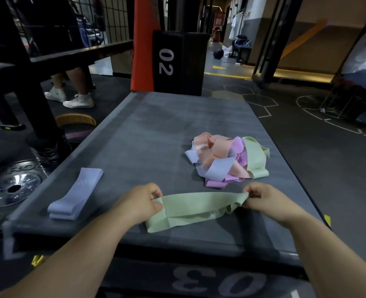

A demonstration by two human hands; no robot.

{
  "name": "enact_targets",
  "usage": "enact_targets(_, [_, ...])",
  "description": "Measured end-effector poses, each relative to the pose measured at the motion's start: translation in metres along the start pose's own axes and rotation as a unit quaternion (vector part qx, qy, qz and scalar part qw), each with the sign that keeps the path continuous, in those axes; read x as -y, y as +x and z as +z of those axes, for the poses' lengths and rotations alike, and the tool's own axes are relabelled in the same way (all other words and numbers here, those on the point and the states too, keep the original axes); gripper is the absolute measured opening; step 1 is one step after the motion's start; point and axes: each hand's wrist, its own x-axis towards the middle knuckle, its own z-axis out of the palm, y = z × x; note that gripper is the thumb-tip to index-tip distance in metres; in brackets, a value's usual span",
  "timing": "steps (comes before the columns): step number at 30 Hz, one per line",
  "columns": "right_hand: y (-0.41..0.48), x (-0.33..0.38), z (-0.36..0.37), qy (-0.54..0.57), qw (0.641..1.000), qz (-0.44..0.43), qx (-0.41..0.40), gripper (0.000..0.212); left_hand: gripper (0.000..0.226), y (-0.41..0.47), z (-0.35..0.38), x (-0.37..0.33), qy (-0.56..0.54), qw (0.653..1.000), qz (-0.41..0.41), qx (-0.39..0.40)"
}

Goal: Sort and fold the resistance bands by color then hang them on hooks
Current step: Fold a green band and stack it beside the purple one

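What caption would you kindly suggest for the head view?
Left hand and right hand pinch a green band over the mat, pile behind.

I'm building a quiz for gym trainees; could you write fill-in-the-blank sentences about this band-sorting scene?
1. The left hand and right hand each pinch an end of a resistance band coloured ___.
2. The folded lavender stack bears the number ___.
3. The unsorted pile lies toward the ___ side of the grey mat.
Missing words: green; 20; right.
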Motion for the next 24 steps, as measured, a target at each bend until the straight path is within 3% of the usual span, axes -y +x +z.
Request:
enact_targets(5, [-0.005,0.010,0.005,0.097,0.995,-0.031,0.019,0.018,0.005,0.001,0.002,-0.001,0.004,1.000,-0.008,-0.021])
enact_targets(12, [-0.006,0.003,0.006,-0.021,0.999,-0.045,0.008,0.017,0.009,0.005,0.002,0.001,-0.010,0.999,-0.023,-0.048])
enact_targets(15, [-0.009,0.006,0.003,0.015,0.996,-0.017,0.081,0.028,0.011,0.006,0.002,0.001,-0.019,0.997,-0.033,-0.062])
enact_targets(17, [-0.009,0.005,0.001,-0.039,0.993,0.000,0.116,0.036,0.013,0.007,0.002,0.002,-0.028,0.996,-0.038,-0.072])
enact_targets(20, [-0.007,0.003,0.001,-0.161,0.983,0.001,0.090,0.029,0.013,0.008,0.002,0.004,-0.047,0.995,-0.049,-0.076])
enact_targets(24, [-0.005,0.002,0.006,-0.157,0.988,-0.010,0.007,0.024,0.009,0.008,0.002,0.009,-0.103,0.991,-0.052,-0.072])
